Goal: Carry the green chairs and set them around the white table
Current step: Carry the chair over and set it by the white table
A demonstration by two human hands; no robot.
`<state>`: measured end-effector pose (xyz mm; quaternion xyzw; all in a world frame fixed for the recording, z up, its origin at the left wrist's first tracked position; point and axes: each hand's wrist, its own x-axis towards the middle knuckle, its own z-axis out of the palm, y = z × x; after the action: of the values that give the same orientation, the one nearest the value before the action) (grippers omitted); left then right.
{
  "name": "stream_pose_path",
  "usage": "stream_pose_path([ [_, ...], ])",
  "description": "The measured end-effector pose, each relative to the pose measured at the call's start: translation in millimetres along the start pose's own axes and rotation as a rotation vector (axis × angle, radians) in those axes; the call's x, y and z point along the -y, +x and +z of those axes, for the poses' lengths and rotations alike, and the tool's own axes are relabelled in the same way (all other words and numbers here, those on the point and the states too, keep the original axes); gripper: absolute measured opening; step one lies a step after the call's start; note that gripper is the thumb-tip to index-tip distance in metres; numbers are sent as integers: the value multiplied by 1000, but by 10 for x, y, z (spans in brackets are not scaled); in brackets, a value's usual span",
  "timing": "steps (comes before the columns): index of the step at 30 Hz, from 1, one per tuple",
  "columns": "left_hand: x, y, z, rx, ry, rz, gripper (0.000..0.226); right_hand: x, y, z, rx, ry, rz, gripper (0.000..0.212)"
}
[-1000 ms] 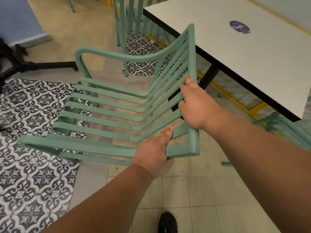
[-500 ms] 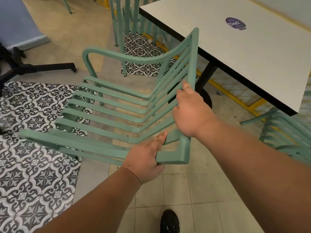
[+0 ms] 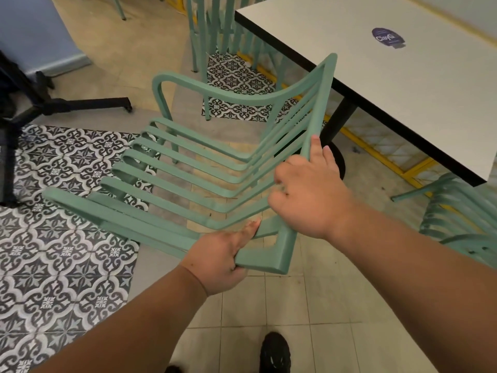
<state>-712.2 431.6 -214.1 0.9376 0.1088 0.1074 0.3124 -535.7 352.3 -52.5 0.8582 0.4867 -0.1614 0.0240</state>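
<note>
While both the left hand (image 3: pixel 217 261) and right hand (image 3: pixel 309 192) clamp their fingers on the tilted green chair (image 3: pixel 188 179), it hangs unplaced beside the white table (image 3: pixel 403 84), where other green chairs (image 3: pixel 215 25) already stand.

Purple sticker (image 3: pixel 388 37) on the white table (image 3: pixel 403 84): "Clay…", rest illegible.

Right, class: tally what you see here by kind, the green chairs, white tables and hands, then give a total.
Green chairs: 3 (carried chair, chair beyond it, chair on the right)
White tables: 1 (white table)
Hands: 2 (left hand, right hand)
Total: 6
The lone green leg at the top edge is not counted.
</note>
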Motion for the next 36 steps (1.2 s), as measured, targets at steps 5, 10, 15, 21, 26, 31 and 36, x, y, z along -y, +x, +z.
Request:
stream_pose_path([
  [5,150,-179,-202,30,1,27,81,-37,-58,-21,-56,-43,-296,70],
  [10,326,-288,-517,51,-8,52,63,209,88,-39,-49,-86,-424,83],
  [15,590,-447,-691,93,-7,5,53,497,180,91,-106,-46,-409,82],
  [21,609,-510,-890,75,-29,-15,53,670,228,190,-204,-5,-421,78],
  [26,656,-522,-952,132,-55,-129,47,656,242,196,-207,-39,-436,77],
  [31,453,-392,-1233,507,249,-491,77,575,245,137,-154,29,-493,99],
  [36,-313,-25,-1723,277,-107,-728,41,201,460,25,-94,9,-590,105],
])
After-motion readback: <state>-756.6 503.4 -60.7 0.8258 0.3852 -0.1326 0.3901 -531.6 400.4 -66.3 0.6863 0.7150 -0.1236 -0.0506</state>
